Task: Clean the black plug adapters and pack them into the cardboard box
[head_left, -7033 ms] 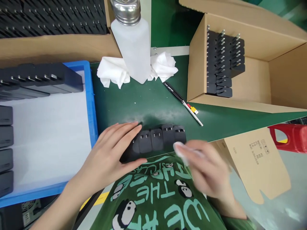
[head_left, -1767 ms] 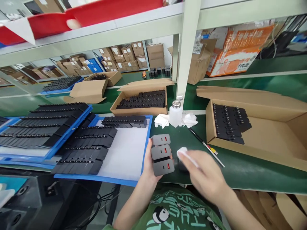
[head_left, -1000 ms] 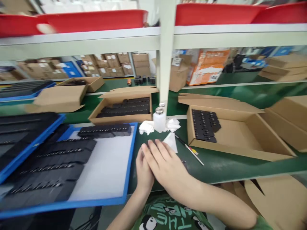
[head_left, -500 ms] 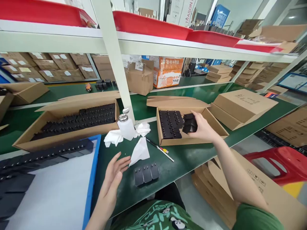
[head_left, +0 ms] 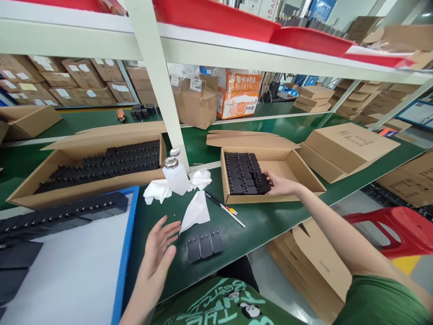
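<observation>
My right hand is inside the open cardboard box, its fingers closed on black plastic parts at the end of the packed rows. My palm side hides some of what it grips. Over the green table my left hand hovers with fingers spread, holding nothing. Just right of it lies a row of several dark grey parts with small round studs. A white paper wipe rests beyond the fingertips.
A white pump bottle stands among crumpled wipes. A pen lies near the box. At left are a blue-edged tray and a second box of black parts. A shelf post rises behind; a closed carton sits right.
My right hand has lowered the black parts into the box, beside the packed rows. My left hand stays open in nearly the same place. The view has tilted slightly.
</observation>
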